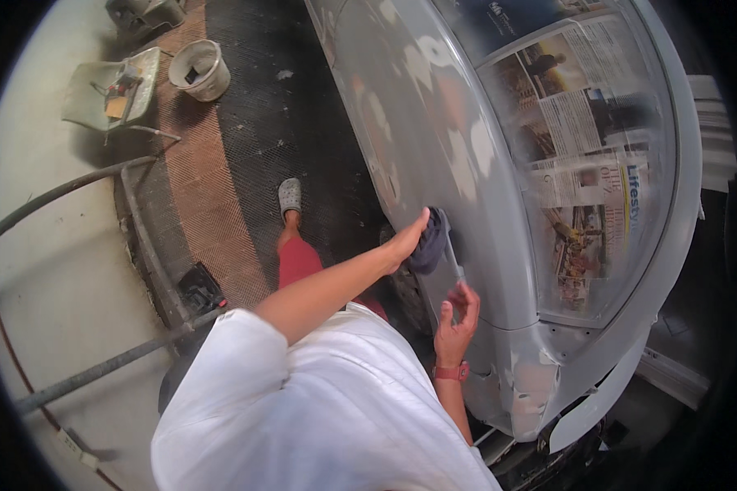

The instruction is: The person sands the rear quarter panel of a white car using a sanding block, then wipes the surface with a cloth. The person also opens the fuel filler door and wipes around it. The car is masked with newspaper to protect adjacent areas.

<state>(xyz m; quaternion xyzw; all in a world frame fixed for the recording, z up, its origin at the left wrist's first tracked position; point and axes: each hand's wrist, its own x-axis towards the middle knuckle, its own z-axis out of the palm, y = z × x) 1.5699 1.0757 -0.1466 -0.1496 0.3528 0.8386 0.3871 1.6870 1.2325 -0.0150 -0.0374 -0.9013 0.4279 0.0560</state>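
Against the side of a grey car body [434, 164], my left hand [409, 242] is closed on a bunched dark cloth [431, 248]. The cloth rests on the panel, and the hand partly hides it. Beside it runs a narrow light-grey strip [454, 263]; what it is I cannot make out. My right hand [457, 324], with a red watch [452, 372] at the wrist, is close to the panel just nearer to me. Its thumb and bent fingers are apart, slightly blurred, with nothing seen between them. Whether its fingertips touch the strip is unclear.
Newspaper sheets [581, 155] cover the car's window. At far left are a dirty plastic chair [82, 94] with items on it, a bucket [209, 78] and a metal pipe frame [98, 378]. A perforated mat [221, 196] runs along the floor. A black object [198, 288] lies by the frame.
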